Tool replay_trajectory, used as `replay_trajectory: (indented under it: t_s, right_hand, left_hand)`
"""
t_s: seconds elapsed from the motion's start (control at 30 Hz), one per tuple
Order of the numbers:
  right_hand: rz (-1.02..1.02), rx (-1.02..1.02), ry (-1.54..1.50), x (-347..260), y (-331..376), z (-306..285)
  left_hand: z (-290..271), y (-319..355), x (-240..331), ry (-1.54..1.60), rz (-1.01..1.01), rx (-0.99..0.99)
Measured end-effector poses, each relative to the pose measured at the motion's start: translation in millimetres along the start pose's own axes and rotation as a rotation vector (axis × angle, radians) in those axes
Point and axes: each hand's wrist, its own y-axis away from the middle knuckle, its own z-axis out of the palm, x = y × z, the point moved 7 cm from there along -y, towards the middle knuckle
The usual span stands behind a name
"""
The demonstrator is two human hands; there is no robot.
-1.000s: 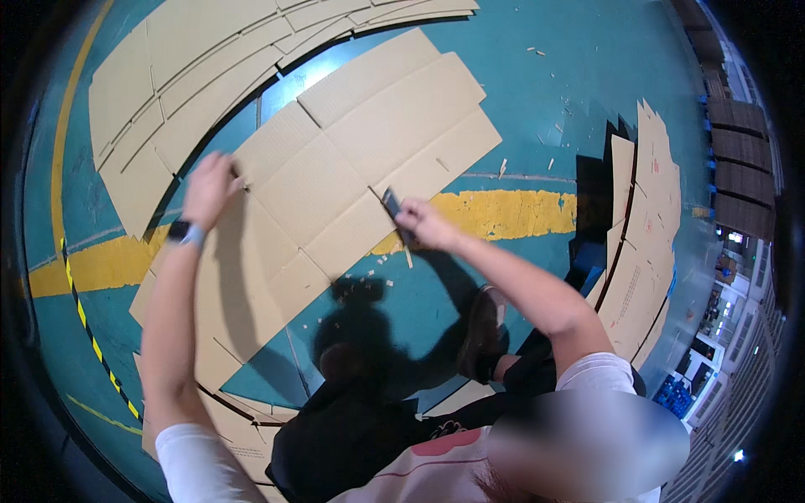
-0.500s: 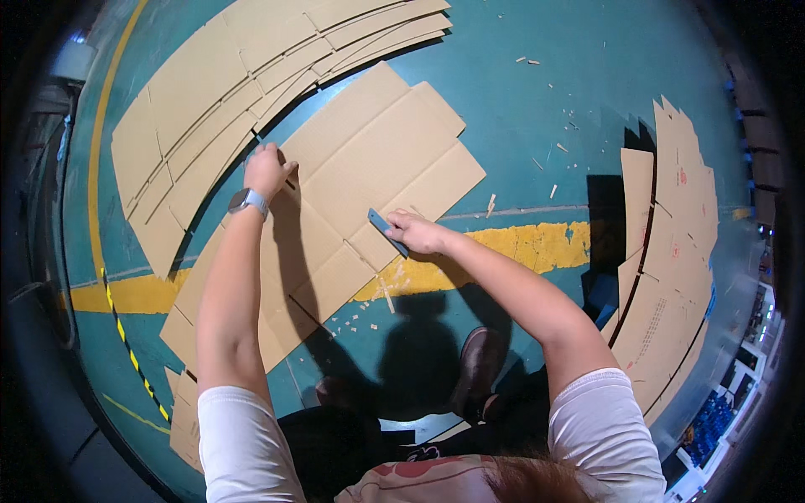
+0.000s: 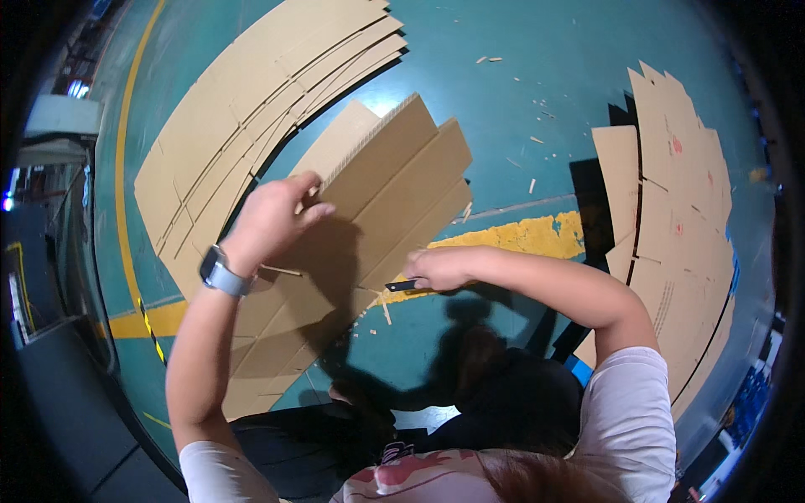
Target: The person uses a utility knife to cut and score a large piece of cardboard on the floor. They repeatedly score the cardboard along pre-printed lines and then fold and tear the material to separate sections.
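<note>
My left hand (image 3: 281,218), with a watch on its wrist, pinches the far edge of a brown corrugated cardboard sheet (image 3: 394,184). That edge is raised off the floor, and the sheet slants down toward me. Crease lines and short slots run across it. A lighter piece of cardboard (image 3: 342,130) shows behind the raised edge. My right hand (image 3: 444,268) is closed round a flat, dark utility knife (image 3: 401,286), held beside the sheet's near right edge. Its blade is not visible. Between my hands, a thin cardboard strip (image 3: 281,270) lies against the sheet.
Overlapping cardboard sheets (image 3: 251,92) lie on the green floor at far left. Another cardboard stack (image 3: 683,210), with red marks, is at right. Small scraps (image 3: 532,186) dot the floor near a worn yellow stripe (image 3: 520,243). A dark cabinet (image 3: 59,402) stands at left.
The cardboard sheet's far edge has come up and tilted toward me, with my left hand at it. My right hand has moved nearer to me, and the knife has turned to lie almost level.
</note>
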Motion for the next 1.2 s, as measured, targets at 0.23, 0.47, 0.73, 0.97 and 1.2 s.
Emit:
replay_trajectory:
  t_s: [0.23,0.47,0.73,0.97,1.2]
  right_hand:
    - [0.010,0.781,-0.864,36,156,-42]
    - [0.239,1.099,-1.225,120,147,114]
    - [0.363,1.145,-1.339,118,164,145]
    - [0.268,1.199,-1.162,132,158,151]
    - [0.272,1.207,-1.042,127,164,146]
  left_hand:
    - [69,5,80,-0.006,0.218,0.186]
    - [217,-13,58,0.130,0.039,0.107]
    - [251,-64,48,-0.016,-0.169,0.208]
    - [246,-82,37,-0.016,-0.291,0.108]
    - [197,-80,60,0.034,-0.150,0.037]
